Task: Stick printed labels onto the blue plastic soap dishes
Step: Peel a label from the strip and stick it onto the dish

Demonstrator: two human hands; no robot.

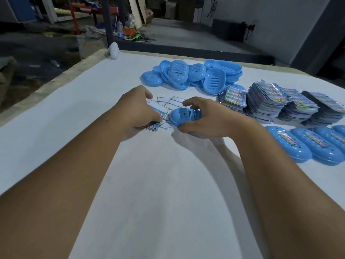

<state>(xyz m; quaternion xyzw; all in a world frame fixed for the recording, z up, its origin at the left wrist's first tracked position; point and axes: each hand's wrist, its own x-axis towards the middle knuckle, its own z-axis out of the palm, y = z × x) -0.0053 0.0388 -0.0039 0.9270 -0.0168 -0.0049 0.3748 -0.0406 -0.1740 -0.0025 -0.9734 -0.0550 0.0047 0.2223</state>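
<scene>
With the right hand gripping a dish and the left hand pinching a label off the bench, she seems about to peel and press it on.

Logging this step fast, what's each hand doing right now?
Left hand: fingers pinch a printed label from the loose labels on the table.
Right hand: fingers curled round a blue soap dish, holding it.

Four labelled blue plastic soap dishes are seen at the table's right edge, one unlabelled dish is held, and three tall stacks of printed labels are counted.
</scene>
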